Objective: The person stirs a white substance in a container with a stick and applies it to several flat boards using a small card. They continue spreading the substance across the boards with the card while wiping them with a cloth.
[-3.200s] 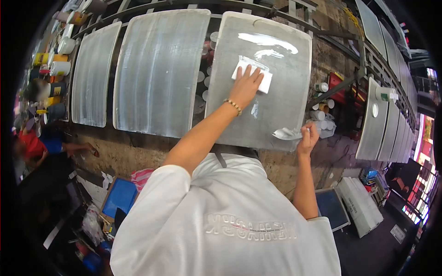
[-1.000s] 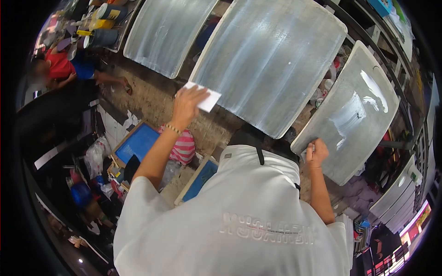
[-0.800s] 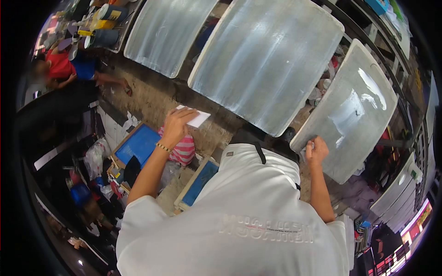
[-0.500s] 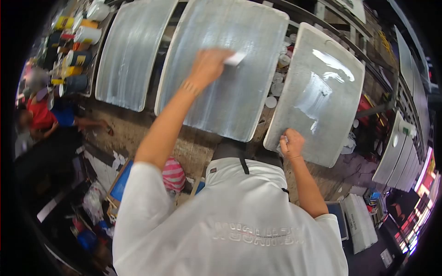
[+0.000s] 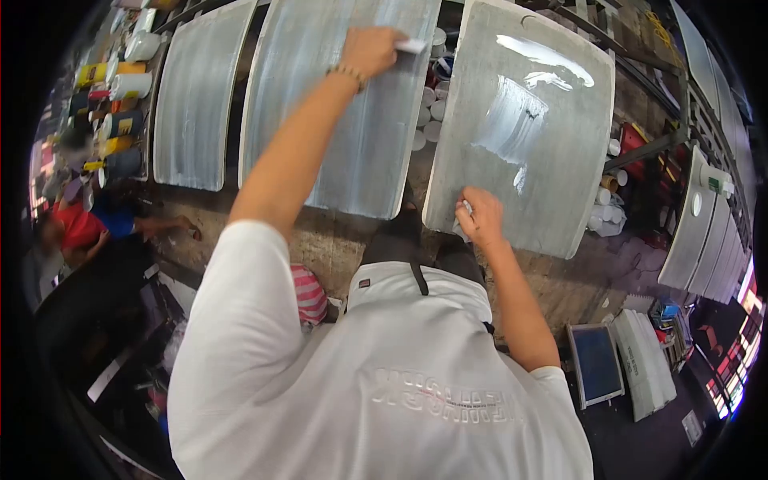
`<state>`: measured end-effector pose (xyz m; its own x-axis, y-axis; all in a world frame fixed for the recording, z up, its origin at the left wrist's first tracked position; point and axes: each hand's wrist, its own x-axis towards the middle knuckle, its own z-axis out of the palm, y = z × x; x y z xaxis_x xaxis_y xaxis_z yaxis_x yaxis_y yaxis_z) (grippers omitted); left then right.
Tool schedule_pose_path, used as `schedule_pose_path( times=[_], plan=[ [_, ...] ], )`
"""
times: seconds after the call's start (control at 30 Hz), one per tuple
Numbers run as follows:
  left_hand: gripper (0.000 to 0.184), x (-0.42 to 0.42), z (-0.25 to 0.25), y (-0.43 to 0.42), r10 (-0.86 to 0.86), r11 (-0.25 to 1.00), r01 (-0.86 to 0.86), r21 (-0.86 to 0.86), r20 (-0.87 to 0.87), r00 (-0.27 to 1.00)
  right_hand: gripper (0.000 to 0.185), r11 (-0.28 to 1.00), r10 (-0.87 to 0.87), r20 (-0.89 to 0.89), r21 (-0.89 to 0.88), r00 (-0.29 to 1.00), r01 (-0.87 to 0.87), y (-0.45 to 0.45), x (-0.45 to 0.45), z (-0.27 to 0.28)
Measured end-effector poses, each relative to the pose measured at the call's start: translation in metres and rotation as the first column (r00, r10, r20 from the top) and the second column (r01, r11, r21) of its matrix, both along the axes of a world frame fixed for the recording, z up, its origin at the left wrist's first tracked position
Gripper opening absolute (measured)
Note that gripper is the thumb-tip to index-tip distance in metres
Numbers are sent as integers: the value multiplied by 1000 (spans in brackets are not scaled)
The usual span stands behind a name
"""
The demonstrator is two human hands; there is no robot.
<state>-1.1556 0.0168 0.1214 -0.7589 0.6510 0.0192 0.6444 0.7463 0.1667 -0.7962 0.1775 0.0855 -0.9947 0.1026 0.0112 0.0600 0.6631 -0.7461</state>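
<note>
My left hand (image 5: 370,53), with a beaded bracelet on its wrist, is closed on a white flat scraper (image 5: 411,46). It is over the far right part of the middle grey panel (image 5: 328,152), which carries pale lengthwise streaks. At the near left corner of the right grey panel (image 5: 552,176), my right hand (image 5: 482,218) is closed. Something pale shows at its fingers, too small to name. Wet white paint (image 5: 512,120) lies in thick patches on that right panel, smeared in the middle.
A third streaked panel (image 5: 192,104) lies at the left. White tubs (image 5: 433,130) stand in the gap between middle and right panels. Paint buckets (image 5: 124,124) line the far left, near a person in a red top (image 5: 78,224). A striped pink bundle (image 5: 308,294) is beside me.
My left hand has moved the scraper farther away and rightward over the middle panel. My right hand stays at the right panel's near corner. The whole view has shifted, with the panels now more leftward.
</note>
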Motion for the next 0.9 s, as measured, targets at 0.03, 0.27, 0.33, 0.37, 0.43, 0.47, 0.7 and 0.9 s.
schedule_pose_path(
  times=[0.03,0.27,0.33,0.37,0.43,0.47,0.7,0.9],
  plan=[
    [37,30,-6,-19,-15,999,15,49,-3,1000,14,999,25,-10,-34,1000,-25,3,0,1],
    [48,275,15,-118,99,992,-105,74,80,992,17,949,166,-30,-265,986,-168,26,-4,-7],
    [49,321,16,-138,153,987,-156,44,65,986,19,915,148,-24,-375,989,-146,31,-4,-13],
    [49,339,14,-151,171,985,-173,9,123,978,20,873,114,-10,-476,993,-105,31,-5,-15],
    [49,373,22,-174,211,978,-207,-37,167,963,21,860,133,-1,-496,991,-117,36,3,-8],
    [49,388,27,-183,236,971,-238,-19,241,941,22,859,131,17,-501,991,-105,40,6,-5],
    [46,364,41,-205,377,897,-408,171,185,908,20,790,120,105,-612,987,-31,65,56,-2],
    [25,271,51,-122,143,172,-888,426,881,450,21,814,3,283,-558,959,161,97,79,24]
  ],
)
